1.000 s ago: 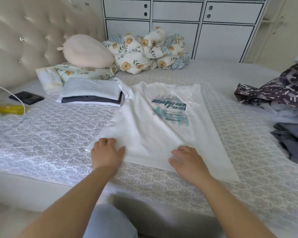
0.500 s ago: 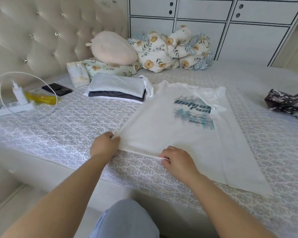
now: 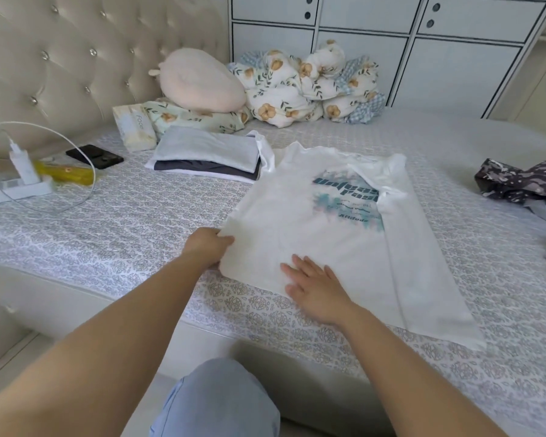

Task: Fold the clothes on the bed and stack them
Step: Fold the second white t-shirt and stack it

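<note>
Nearest, a knee in pale blue fabric (image 3: pixel 216 402) shows below two bare forearms reaching over the bed (image 3: pixel 108 247), whose cover is white with a grey lace-like print. The right hand (image 3: pixel 316 288) lies flat, fingers spread, pressing the near hem of a white T-shirt (image 3: pixel 297 222) with a teal printed graphic. The left hand (image 3: pixel 207 247) grips the shirt's left edge, fingers curled under the cloth. The shirt lies spread on the cover, its right side folded inward. Just beyond its collar sits a stack of folded clothes (image 3: pixel 207 156), grey over dark over white. Left lie a black phone (image 3: pixel 94 156), a white charger with looping cable (image 3: pixel 19 165) and a tissue pack (image 3: pixel 134 127). At right, dark patterned unfolded clothes (image 3: pixel 524 181). Farthest, floral pillows (image 3: pixel 306 86) sit against white cabinets.
</note>
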